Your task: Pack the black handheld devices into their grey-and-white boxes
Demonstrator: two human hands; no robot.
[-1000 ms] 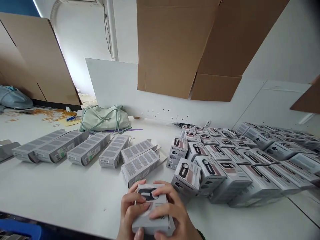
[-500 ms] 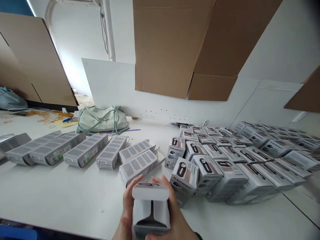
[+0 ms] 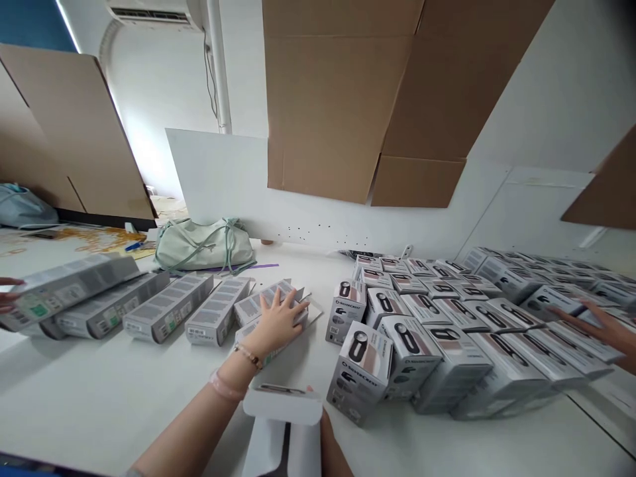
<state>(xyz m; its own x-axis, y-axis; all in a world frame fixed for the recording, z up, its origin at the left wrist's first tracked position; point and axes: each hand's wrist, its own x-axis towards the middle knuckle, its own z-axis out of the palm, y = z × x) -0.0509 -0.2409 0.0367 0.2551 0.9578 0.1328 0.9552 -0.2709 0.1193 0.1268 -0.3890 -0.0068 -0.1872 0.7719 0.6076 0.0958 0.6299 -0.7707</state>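
My left hand (image 3: 278,322), fingers spread, rests on top of a grey printed carton (image 3: 273,351) lying flat, one of two side by side there. My right hand (image 3: 328,434) is at the bottom, wrapped round the right side of an upright carton (image 3: 283,434). This carton's top is open, with its white lid flap raised and side flaps showing; its lower part runs out of view. Most of the right hand's fingers are hidden behind it. Just right of it stands a closed SilverCrest carton (image 3: 360,371), slightly turned.
Rows of closed cartons (image 3: 447,311) fill the right side. More cartons (image 3: 169,308) lie flat on the left. Another person's hand (image 3: 7,295) touches a raised carton (image 3: 69,291); at right a hand (image 3: 596,324) reaches over the rows. A pale green bag (image 3: 206,245) sits behind.
My left hand has left the open carton and moved forward onto the lying one. The open carton has come lower and nearer. Other people's hands have appeared at both sides, and the leftmost carton is lifted.
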